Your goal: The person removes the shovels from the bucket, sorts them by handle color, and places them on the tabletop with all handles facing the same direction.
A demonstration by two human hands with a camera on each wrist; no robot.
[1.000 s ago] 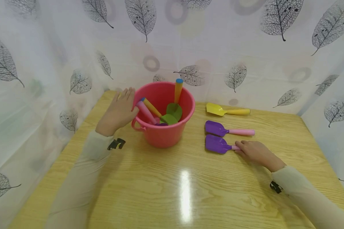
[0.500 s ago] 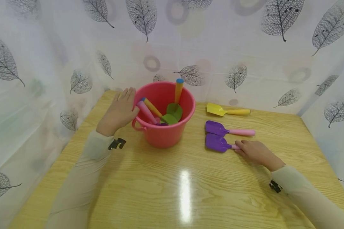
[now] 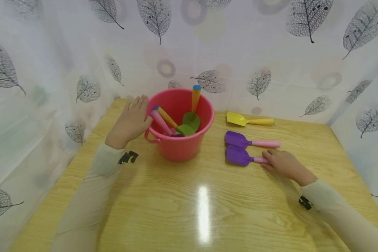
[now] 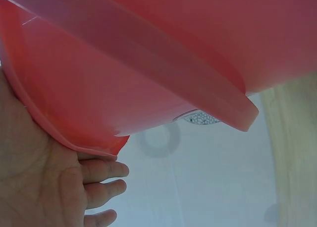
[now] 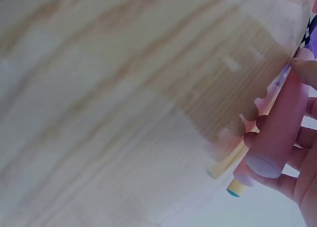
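Note:
A pink bucket (image 3: pixel 183 147) stands on the table, holding several toy shovels with green or purple blades. My left hand (image 3: pixel 130 122) rests on its left rim with straight fingers; in the left wrist view the fingers (image 4: pixel 105 171) extend past the rim. To the right of the bucket, my right hand (image 3: pixel 285 163) holds the pink handle of a purple toy shovel (image 3: pixel 238 155) lying low at the table. In the right wrist view, thumb and fingers are around that handle (image 5: pixel 282 123). A second purple shovel (image 3: pixel 237 139) lies directly behind, its blade touching or nearly touching the held one.
A yellow toy shovel (image 3: pixel 237 119) lies farther back, its handle pointing right. A leaf-printed white curtain (image 3: pixel 226 56) borders the wooden table (image 3: pixel 163 203) at the back and sides. A side handle (image 3: pixel 152 137) juts from the bucket's left.
The held shovel's blade has shifted slightly away from me, towards the second purple shovel. My right hand has slid a little right along the handle. The left hand stays put.

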